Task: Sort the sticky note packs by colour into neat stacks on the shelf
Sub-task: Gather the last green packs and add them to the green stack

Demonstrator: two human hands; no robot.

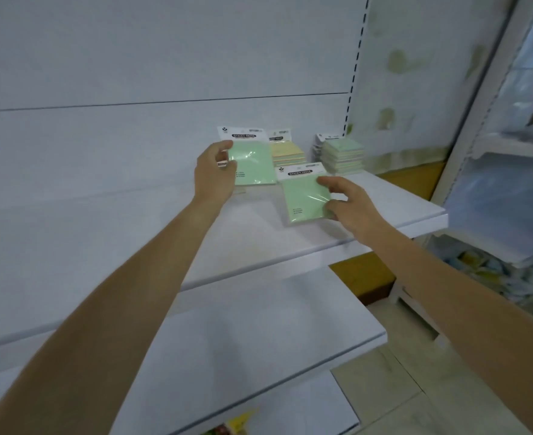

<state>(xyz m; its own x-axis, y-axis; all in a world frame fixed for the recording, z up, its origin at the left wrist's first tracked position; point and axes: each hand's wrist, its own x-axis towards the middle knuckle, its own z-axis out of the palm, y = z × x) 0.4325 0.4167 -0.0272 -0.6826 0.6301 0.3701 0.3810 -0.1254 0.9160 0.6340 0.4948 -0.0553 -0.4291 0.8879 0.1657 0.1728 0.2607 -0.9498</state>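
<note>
My left hand (215, 171) pinches the left edge of a green sticky note pack (254, 161) and holds it tilted up above the white shelf (259, 233). My right hand (345, 204) grips the right side of a second green pack (304, 199), which lies low over the shelf. Behind them sits a stack of yellow packs (287, 152). To its right stands a taller stack of mixed pale green and yellow packs (342, 153).
A lower white shelf (259, 334) juts out beneath. The shelf's back panel (165, 73) rises behind the stacks, with a slotted upright (354, 73) at its right. Another shelving unit (509, 183) stands at the right, over a tiled floor (400, 387).
</note>
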